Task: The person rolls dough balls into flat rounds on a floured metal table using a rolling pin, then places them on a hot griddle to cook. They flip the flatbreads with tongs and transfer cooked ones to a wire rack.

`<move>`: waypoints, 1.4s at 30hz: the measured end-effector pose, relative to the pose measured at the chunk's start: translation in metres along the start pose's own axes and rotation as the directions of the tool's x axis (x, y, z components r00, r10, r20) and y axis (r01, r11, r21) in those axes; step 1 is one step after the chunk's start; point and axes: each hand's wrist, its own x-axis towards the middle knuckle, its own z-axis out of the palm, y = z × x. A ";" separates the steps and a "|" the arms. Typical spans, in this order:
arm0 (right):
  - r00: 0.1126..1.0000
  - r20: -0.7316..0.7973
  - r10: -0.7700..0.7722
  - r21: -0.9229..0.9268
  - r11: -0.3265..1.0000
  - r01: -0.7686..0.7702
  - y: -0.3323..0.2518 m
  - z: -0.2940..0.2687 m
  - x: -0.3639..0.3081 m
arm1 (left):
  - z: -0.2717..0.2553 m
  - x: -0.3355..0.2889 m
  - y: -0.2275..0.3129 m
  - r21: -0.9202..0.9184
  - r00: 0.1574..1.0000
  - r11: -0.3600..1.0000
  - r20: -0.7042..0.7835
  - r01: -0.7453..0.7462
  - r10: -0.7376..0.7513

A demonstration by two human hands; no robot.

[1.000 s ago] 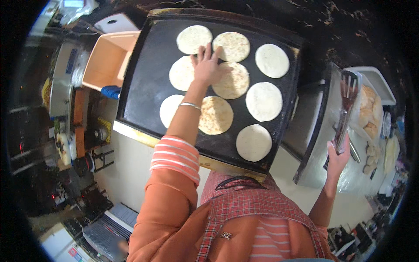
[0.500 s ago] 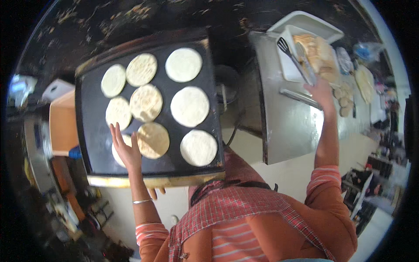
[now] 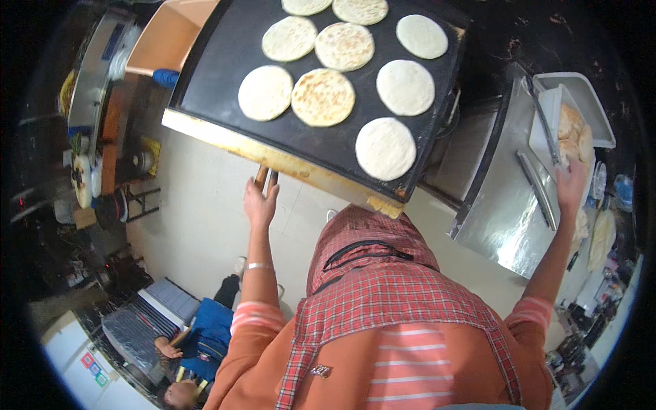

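Observation:
My right hand is closed round the handle of a black slotted spatula, seen nearly edge-on beside a white tub of breads. My left hand is below the griddle's front edge, its fingers and thumb apart around the ends of two handles, one wooden and one dark. Whether it touches them is hard to tell. On the black griddle lie several round flatbreads: pale ones in the right column, browned ones further left.
A long metal utensil lies on the steel counter at right. Browned breads fill the white tub. An orange box stands left of the griddle. Another person in blue is at the lower left.
My view has swung left and down. My left hand has moved from above the flatbreads to the handles below the griddle's front edge. My right hand still holds the spatula, now turned nearly edge-on.

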 end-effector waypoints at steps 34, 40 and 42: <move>0.981 0.196 0.009 0.346 0.935 -0.078 -0.181 -0.117 -0.202 | 0.083 0.059 -0.049 -0.608 0.966 0.753 -0.202 -0.251 0.160; 0.936 0.224 0.270 0.579 0.736 -0.351 -0.121 -0.050 -0.243 | 0.023 0.048 -0.030 -0.672 0.950 0.725 -0.302 -0.152 -0.080; 0.900 0.233 0.370 0.667 0.613 -0.424 -0.086 -0.014 -0.250 | 0.002 0.020 0.007 -0.453 0.827 0.866 -0.555 -0.212 -0.088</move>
